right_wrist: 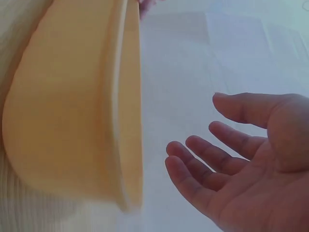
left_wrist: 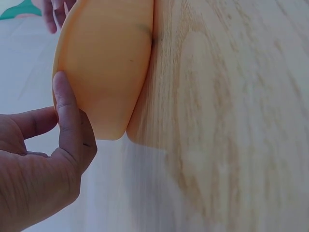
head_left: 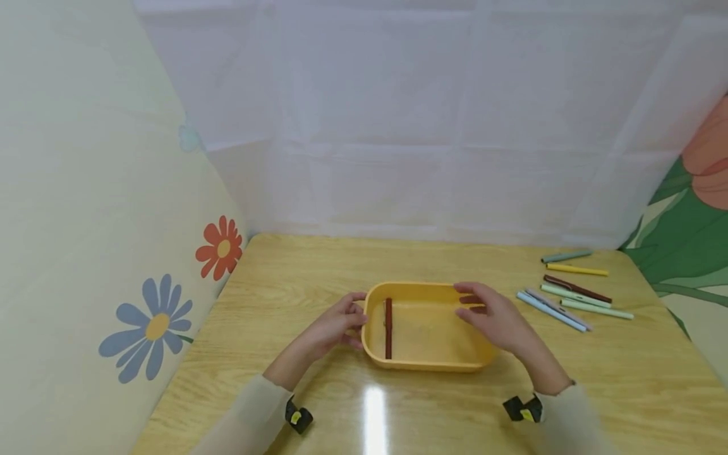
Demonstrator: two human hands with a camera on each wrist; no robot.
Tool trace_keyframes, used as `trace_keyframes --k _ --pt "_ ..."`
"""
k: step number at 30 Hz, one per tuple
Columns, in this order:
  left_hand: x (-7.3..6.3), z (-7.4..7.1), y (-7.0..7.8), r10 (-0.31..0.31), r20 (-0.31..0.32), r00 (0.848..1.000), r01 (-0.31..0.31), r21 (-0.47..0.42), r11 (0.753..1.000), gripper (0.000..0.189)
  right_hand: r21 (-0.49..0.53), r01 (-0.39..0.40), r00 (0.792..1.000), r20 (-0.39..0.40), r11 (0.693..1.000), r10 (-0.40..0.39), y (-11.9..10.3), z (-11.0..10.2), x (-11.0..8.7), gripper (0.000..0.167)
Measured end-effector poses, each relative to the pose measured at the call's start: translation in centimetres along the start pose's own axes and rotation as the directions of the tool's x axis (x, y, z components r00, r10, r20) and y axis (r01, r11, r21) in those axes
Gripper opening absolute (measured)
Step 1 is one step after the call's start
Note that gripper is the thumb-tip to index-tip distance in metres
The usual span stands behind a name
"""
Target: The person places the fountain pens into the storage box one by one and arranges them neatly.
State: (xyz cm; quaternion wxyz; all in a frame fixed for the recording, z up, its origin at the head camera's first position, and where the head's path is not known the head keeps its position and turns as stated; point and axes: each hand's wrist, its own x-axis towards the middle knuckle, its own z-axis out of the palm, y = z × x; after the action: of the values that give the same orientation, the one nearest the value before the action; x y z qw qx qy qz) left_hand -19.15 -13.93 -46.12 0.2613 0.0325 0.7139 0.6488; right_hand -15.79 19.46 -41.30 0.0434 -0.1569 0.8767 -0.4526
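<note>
A yellow plastic box (head_left: 432, 365), open at the top and rounded at the corners, sits on the wooden table. Inside, near its left end, a dark red pen (head_left: 388, 328) lies pointing front to back. My left hand (head_left: 332, 325) holds the box's left end; in the left wrist view, its thumb and fingers meet at the rim, fingertips against the outer wall (left_wrist: 106, 63). Above the right end hovers my right hand (head_left: 493, 316), its fingers loosely bent. In the right wrist view, a gap separates those fingers (right_wrist: 207, 154) from the rim, and they hold nothing.
Right of the box lie several pens: a grey-green pen (head_left: 566, 256), a yellow pen (head_left: 577, 270), a dark red pen (head_left: 577, 289), and light green, lilac and blue ones. A white sheet (head_left: 370, 126) hangs behind the table (head_left: 296, 265); flowered panels flank both sides.
</note>
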Motion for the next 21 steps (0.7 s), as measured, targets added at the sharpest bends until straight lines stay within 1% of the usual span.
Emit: trace_keyframes --k 1,4,7,9,12,18,21 --pt "0.0 0.0 0.0 -0.001 0.0 1.0 0.001 -0.001 1.0 0.054 -0.016 0.014 1.0 -0.021 1.0 -0.014 0.2 -0.5 -0.3 0.047" --pt "-0.1 -0.1 -0.1 0.0 0.002 1.0 0.0 -0.006 1.0 0.054 -0.079 0.021 0.997 -0.079 0.997 -0.027 1.1 -1.8 -1.2 0.049" --pt "-0.1 0.0 0.0 0.0 0.003 1.0 0.0 -0.008 1.0 0.054 -0.163 -0.003 0.991 -0.132 0.987 -0.019 2.3 -3.0 -1.9 0.051" --pt "-0.2 0.0 0.0 0.001 0.0 1.0 -0.001 -0.005 1.0 0.053 -0.216 -0.033 0.987 -0.159 0.976 -0.001 3.1 -3.4 -2.2 0.053" --pt "-0.3 0.0 0.0 0.002 -0.004 1.0 -0.002 -0.001 1.0 0.053 -0.275 -0.079 0.985 -0.171 0.958 0.032 4.3 -3.9 -2.6 0.057" --pt "-0.4 0.0 0.0 0.013 -0.002 1.0 -0.013 0.009 1.0 0.054 -0.376 -0.171 0.98 -0.156 0.911 0.12 7.1 -4.6 -2.9 0.06" --pt "-0.3 0.1 0.0 0.014 -0.007 1.0 -0.014 0.009 1.0 0.053 -0.429 -0.191 0.979 -0.145 0.883 0.141 8.4 -4.9 -3.1 0.059"
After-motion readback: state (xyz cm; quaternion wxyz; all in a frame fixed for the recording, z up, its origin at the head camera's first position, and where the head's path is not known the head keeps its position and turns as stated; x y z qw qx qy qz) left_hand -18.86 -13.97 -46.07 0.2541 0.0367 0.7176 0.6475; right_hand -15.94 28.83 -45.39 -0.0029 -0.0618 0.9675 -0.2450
